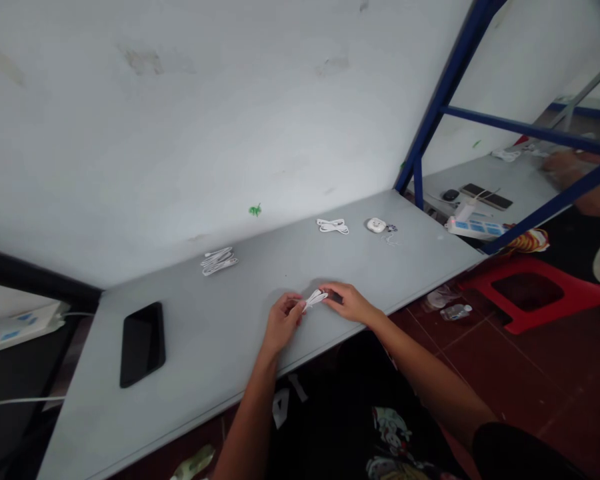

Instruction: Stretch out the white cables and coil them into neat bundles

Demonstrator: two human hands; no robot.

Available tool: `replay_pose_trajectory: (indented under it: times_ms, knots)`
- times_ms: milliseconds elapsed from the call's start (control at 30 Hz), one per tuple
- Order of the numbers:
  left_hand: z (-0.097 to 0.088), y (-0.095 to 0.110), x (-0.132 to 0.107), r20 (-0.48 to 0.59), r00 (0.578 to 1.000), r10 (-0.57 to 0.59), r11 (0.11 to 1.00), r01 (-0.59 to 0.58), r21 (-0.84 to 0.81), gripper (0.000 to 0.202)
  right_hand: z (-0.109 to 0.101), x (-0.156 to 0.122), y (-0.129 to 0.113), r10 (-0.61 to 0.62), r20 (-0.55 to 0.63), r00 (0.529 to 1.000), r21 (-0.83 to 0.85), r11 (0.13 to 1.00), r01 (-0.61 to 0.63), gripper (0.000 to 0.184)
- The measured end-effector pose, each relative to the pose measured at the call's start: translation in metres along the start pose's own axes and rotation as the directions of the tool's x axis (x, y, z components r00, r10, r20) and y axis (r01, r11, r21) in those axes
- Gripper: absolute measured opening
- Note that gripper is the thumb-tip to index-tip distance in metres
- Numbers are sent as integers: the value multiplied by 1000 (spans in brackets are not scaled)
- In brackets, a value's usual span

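A white cable (316, 298), folded into a small bundle, is held just over the grey table near its front edge. My left hand (283, 320) pinches the bundle's left end between thumb and fingers. At the other end, the fingers of my right hand (349, 302) close on the loops of the same cable. Farther back, one folded white cable (333, 226) lies by the wall. Another white cable bundle (219, 261) rests to the left of my hands.
A black phone (143, 344) lies on the left of the grey table (205, 347). A white earphone case (377, 225) sits at the back right. Blue metal posts (433, 100) stand on the right, with a red stool (540, 290) below. Beyond them shows another person's arm (575, 177).
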State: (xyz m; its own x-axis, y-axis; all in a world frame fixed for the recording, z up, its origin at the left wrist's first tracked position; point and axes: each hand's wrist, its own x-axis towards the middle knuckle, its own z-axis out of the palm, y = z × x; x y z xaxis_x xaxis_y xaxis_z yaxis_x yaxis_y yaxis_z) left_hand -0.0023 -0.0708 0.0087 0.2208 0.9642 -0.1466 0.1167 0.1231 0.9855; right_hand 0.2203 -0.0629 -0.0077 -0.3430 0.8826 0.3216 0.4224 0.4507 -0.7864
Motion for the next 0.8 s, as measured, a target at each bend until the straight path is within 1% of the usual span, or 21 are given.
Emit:
replay_pose_trajectory:
  times_ms: [67, 100, 167, 267, 367, 400, 467, 567, 700, 800]
  knots:
    - [-4, -2, -5, 14, 999, 40, 999, -41, 20, 42, -1, -1, -1, 1, -13, 1000, -22, 1000, -1, 26]
    - [-5, -3, -9, 8, 997, 77, 995, -78, 57, 40, 0, -2, -2, -12, -14, 1000, -35, 999, 12, 25]
    - [-9, -6, -15, -30, 983, 179, 968, -170, 183, 32, 1, -2, -4, -47, -7, 999, -64, 997, 46, 24]
    - [-12, -12, -23, -85, 932, 353, 862, -288, 418, 23, 6, -1, -7, -96, 11, 995, -110, 989, 97, 22]
    - [-12, -17, -25, -83, 881, 466, 734, -332, 593, 22, 10, 0, -10, -121, -2, 993, -151, 981, 120, 19]
    - [-11, -19, -25, -69, 876, 478, 692, -327, 643, 23, 12, 1, -11, -122, -10, 993, -167, 979, 118, 19]
    - [-11, -20, -24, -43, 881, 471, 617, -294, 729, 25, 15, 3, -13, -117, -12, 993, -212, 971, 112, 17]
    - [-9, -21, -23, -36, 899, 436, 549, -234, 802, 27, 19, 5, -14, -107, 2, 994, -277, 955, 103, 16]
    - [-9, -24, -22, -31, 904, 426, 525, -219, 823, 33, 20, 4, -12, -95, -4, 996, -312, 946, 89, 20]
    - [-18, -26, -27, -46, 899, 436, 529, -214, 821, 44, 16, -1, -9, -93, -45, 995, -317, 946, 74, 39]
